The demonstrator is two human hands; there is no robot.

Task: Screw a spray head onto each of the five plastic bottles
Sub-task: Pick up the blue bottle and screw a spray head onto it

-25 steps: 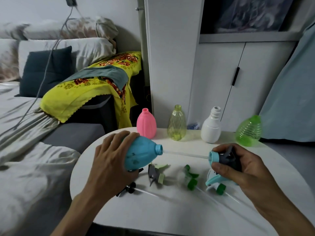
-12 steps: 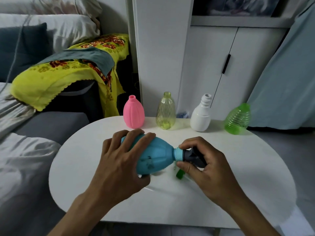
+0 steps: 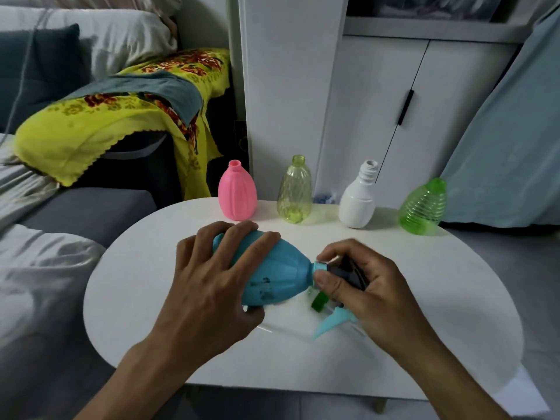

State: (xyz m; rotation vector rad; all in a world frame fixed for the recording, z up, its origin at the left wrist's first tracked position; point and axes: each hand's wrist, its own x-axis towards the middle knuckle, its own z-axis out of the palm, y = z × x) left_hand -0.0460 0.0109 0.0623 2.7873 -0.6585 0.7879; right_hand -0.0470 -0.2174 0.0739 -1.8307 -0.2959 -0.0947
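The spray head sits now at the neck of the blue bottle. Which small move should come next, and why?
Probably twist the spray head further with the right hand while the left hand steadies the blue bottle. Its collar meets the neck, the fingers pinch it there, and the frame does not show whether it is tight.

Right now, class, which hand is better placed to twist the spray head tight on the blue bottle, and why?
The right hand: its grip already pinches the spray head at the blue bottle neck, while the left hand grips the body.
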